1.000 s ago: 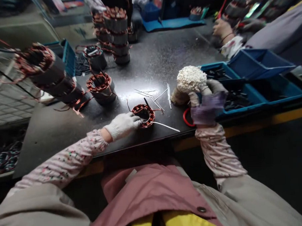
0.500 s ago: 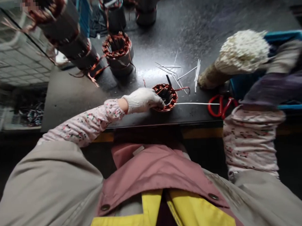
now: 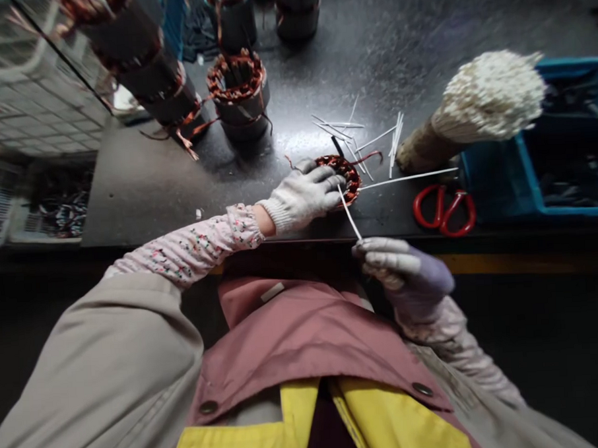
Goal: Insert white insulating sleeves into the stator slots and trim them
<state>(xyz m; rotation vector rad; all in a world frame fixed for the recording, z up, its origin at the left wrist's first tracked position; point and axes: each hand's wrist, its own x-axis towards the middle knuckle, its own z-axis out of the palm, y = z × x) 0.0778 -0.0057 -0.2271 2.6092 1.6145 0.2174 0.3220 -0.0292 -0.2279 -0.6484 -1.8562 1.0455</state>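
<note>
A small copper-wound stator lies on the dark table near its front edge. My left hand, in a white glove, rests on the stator's left rim with fingers curled over it. My right hand, in a purple-backed glove, sits just below the table edge and pinches a thin white strip whose far end points up into the stator. A thick bundle of white strips leans at the right, untouched.
Red-handled scissors lie right of the stator, beside a blue bin of dark parts. Loose white strips are scattered behind the stator. Taller wound stators and a leaning stack stand at the back left.
My right hand left the strip bundle, came down to the table's front edge and now pinches a single strip aimed at the stator. My left hand slid further over the stator.
</note>
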